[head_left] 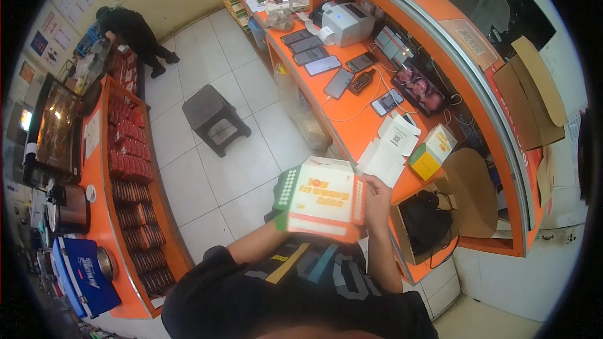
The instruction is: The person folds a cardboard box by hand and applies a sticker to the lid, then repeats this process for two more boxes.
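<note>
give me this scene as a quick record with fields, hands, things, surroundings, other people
right hand: grips the edge of a printed carton, hand at its side
left hand: hidden behind the carton
carton: white, green and orange, held above the floor beside the counter
on counter: several phones, grey printer, unfolded white card, upright yellow-and-white box, open cardboard box with a black item inside
floor: dark stool
other people: one person, bent over by the far shelves

Single head-worn view, looking steeply down and forward over counters (367, 113).
</note>
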The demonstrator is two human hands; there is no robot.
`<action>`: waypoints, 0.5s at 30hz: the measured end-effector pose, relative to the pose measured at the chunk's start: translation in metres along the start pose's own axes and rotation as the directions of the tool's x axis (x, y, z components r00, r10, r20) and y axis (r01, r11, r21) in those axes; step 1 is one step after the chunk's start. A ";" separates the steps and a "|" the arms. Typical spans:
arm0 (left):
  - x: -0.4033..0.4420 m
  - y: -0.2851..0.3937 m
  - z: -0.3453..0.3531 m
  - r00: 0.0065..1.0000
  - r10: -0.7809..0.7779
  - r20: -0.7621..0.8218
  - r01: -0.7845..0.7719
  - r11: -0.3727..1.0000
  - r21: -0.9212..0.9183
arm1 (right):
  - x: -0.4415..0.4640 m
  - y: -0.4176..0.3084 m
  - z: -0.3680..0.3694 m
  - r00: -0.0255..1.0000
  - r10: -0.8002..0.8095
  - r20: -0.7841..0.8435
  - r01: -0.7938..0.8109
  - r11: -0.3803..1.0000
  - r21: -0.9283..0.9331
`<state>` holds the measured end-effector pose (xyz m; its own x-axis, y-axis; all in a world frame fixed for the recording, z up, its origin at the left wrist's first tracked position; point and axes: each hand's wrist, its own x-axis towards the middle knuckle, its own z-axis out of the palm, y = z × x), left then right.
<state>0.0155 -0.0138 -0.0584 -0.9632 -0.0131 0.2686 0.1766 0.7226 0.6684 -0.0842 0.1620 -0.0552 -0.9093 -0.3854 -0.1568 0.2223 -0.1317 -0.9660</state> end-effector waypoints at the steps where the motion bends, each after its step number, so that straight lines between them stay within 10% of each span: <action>1: 0.002 -0.001 -0.001 1.000 -0.002 0.000 0.002 1.000 -0.002 | 0.000 -0.002 0.001 1.000 -0.028 0.000 0.028 0.999 -0.031; 7: 0.010 -0.013 -0.003 1.000 -0.008 0.015 0.008 1.000 0.011 | -0.011 -0.013 0.019 0.962 -0.268 0.046 0.269 0.916 -0.298; 15: -0.003 -0.026 0.017 0.995 0.046 0.090 -0.055 0.993 0.101 | -0.005 0.021 0.026 0.975 -0.205 -0.084 0.189 0.967 -0.170</action>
<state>0.0105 -0.0203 -0.0885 -0.9684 0.0820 0.2353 0.2075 0.7883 0.5793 -0.0653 0.1373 -0.0696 -0.9619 -0.2718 0.0283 -0.0166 -0.0451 -0.9988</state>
